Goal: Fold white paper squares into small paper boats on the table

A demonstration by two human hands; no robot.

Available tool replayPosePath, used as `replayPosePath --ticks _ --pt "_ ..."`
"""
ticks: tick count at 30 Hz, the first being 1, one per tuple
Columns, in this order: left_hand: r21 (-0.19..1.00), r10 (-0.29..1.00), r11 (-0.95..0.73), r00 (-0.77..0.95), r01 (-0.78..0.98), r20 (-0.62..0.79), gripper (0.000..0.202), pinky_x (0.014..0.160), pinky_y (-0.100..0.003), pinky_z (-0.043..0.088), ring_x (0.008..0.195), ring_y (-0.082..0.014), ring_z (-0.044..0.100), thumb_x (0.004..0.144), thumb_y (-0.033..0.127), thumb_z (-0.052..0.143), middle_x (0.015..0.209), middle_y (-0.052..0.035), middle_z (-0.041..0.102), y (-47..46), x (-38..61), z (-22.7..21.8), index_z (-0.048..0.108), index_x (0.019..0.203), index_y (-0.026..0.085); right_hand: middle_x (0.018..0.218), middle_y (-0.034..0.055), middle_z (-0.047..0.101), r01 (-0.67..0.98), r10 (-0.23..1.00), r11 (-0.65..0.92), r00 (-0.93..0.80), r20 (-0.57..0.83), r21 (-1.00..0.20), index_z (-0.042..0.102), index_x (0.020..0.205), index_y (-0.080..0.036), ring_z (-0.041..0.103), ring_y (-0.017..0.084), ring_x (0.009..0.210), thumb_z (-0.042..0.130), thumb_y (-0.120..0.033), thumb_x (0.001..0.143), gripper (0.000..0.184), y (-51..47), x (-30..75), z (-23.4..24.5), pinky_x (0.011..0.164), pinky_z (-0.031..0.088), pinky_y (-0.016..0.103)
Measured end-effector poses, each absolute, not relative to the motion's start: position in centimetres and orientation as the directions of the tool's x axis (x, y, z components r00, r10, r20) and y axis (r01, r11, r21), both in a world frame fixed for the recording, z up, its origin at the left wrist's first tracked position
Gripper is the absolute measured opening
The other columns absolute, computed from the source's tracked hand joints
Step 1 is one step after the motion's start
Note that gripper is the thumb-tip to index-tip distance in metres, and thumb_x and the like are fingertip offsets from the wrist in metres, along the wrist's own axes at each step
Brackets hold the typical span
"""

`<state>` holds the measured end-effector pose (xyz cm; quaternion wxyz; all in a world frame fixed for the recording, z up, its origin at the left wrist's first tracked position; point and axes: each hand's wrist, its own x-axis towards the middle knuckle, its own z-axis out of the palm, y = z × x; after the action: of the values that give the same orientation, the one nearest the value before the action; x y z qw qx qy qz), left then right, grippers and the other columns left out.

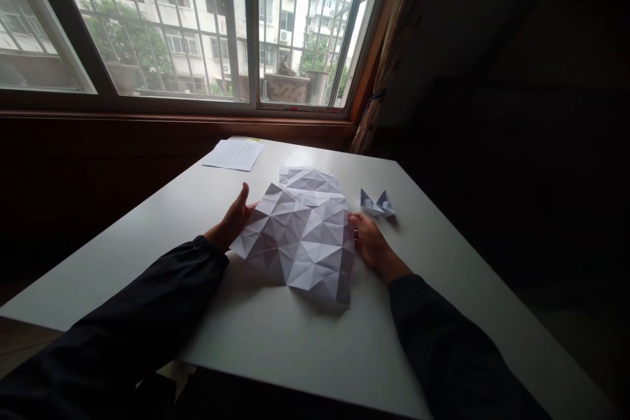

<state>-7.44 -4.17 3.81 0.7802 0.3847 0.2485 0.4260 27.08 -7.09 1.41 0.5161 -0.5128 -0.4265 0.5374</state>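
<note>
A white sheet of paper [315,236], covered in a grid of crossing creases, stands slightly raised and uneven over the table. My right hand [370,239] pinches its right edge, thumb on top. At the left edge is my left hand [235,218], its thumb stretched up clear of the paper; the other fingers are partly hidden behind the sheet. Another creased paper part [308,178] shows just beyond; I cannot tell whether it is a separate sheet. To the right of it sits a small folded paper boat [378,203] with two pointed peaks.
The white table [305,341] runs beneath everything, with its far edge near the window wall. Some printed sheets [233,155] lie at its far left. Behind is a barred window [197,26], and a tied curtain [377,105] hangs at its right.
</note>
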Motion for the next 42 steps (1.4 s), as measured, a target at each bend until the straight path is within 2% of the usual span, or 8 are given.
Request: replayPosePath --ticks 2,4,6,12,24,30,38,42 --pt "0.849 0.847 0.368 0.514 -0.379 -0.138 0.084 0.091 -0.041 0.058 0.105 -0.0356 0.073 0.087 0.077 0.053 0.110 -0.0173 0.077 -5.0 -7.4 4.3 0.064 0.133 0.008 0.088 0.0004 0.069 -0.093 0.994 -0.107 0.025 -0.110 -0.990 0.058 0.109 -0.026 0.066 0.017 0.067 0.079 -0.042 0.078 0.041 -7.2 27.2 1.6 0.050 0.053 0.024" --pt "0.890 0.839 0.366 0.510 -0.271 -0.190 0.064 0.086 -0.036 0.059 0.097 -0.0321 0.075 0.088 0.060 0.067 0.107 -0.0161 0.078 -5.8 -7.1 4.5 0.068 0.129 0.010 0.093 0.0018 0.070 -0.057 0.994 -0.106 -0.016 -0.105 -0.993 0.054 0.121 -0.027 0.070 0.020 0.073 0.084 -0.038 0.074 0.056 -7.4 27.3 1.7 0.054 0.056 0.027" --pt "0.923 0.849 0.314 0.501 -0.224 -0.168 0.051 0.082 -0.034 0.060 0.091 -0.0280 0.076 0.087 0.045 0.075 0.106 -0.0149 0.078 -6.4 -6.8 4.4 0.069 0.126 0.012 0.094 0.0026 0.071 -0.024 0.995 -0.094 -0.046 -0.092 -0.995 0.052 0.127 -0.026 0.071 0.022 0.078 0.086 -0.033 0.071 0.066 -7.5 27.4 1.9 0.060 0.058 0.029" --pt "0.964 0.895 0.226 0.421 -0.141 -0.148 0.046 0.071 -0.030 0.059 0.078 -0.0230 0.075 0.075 0.035 0.088 0.098 -0.0122 0.078 -5.6 -6.6 3.3 0.073 0.113 0.013 0.093 0.0037 0.074 0.000 0.998 -0.068 -0.008 -0.068 -0.998 0.052 0.131 -0.024 0.073 0.023 0.080 0.089 -0.028 0.068 0.073 -7.4 27.6 2.3 0.066 0.061 0.032" --pt "0.995 0.959 -0.013 0.282 -0.099 0.040 0.045 0.074 -0.029 0.055 0.081 -0.0205 0.071 0.070 0.042 0.089 0.095 -0.0094 0.077 -3.2 -8.2 1.4 0.076 0.102 0.013 0.092 0.0036 0.077 -0.136 0.991 0.063 0.126 0.046 -0.989 0.058 0.118 -0.023 0.074 0.022 0.080 0.093 -0.028 0.062 0.066 -5.3 30.0 0.7 0.071 0.063 0.032" --pt "0.994 0.956 -0.046 0.284 -0.104 0.074 0.046 0.079 -0.030 0.053 0.085 -0.0208 0.070 0.070 0.044 0.089 0.097 -0.0096 0.077 -2.8 -8.6 1.3 0.076 0.101 0.013 0.087 -0.0010 0.073 -0.124 0.967 0.095 0.249 0.062 -0.988 0.058 0.118 -0.023 0.070 0.016 0.073 0.091 -0.030 0.063 0.065 -4.8 30.1 0.3 0.061 0.059 0.023" --pt "0.994 0.956 0.008 0.291 -0.105 0.023 0.048 0.068 -0.025 0.053 0.079 -0.0183 0.069 0.075 0.051 0.083 0.095 -0.0074 0.074 -3.3 -8.7 1.9 0.074 0.105 0.015 0.092 0.0019 0.074 -0.127 0.999 -0.030 0.029 -0.034 -0.992 0.062 0.116 -0.023 0.070 0.017 0.072 0.084 -0.028 0.074 0.048 -6.3 29.9 1.2 0.061 0.060 0.026" --pt "0.985 0.970 0.094 0.237 -0.142 -0.058 0.060 0.068 -0.021 0.053 0.086 -0.0176 0.070 0.079 0.059 0.078 0.104 -0.0078 0.074 -3.7 -9.0 3.0 0.070 0.123 0.019 0.097 0.0047 0.075 -0.076 0.999 -0.032 -0.039 -0.029 -0.997 0.065 0.115 -0.022 0.072 0.021 0.080 0.084 -0.023 0.072 0.046 -6.8 29.9 1.9 0.066 0.062 0.030"
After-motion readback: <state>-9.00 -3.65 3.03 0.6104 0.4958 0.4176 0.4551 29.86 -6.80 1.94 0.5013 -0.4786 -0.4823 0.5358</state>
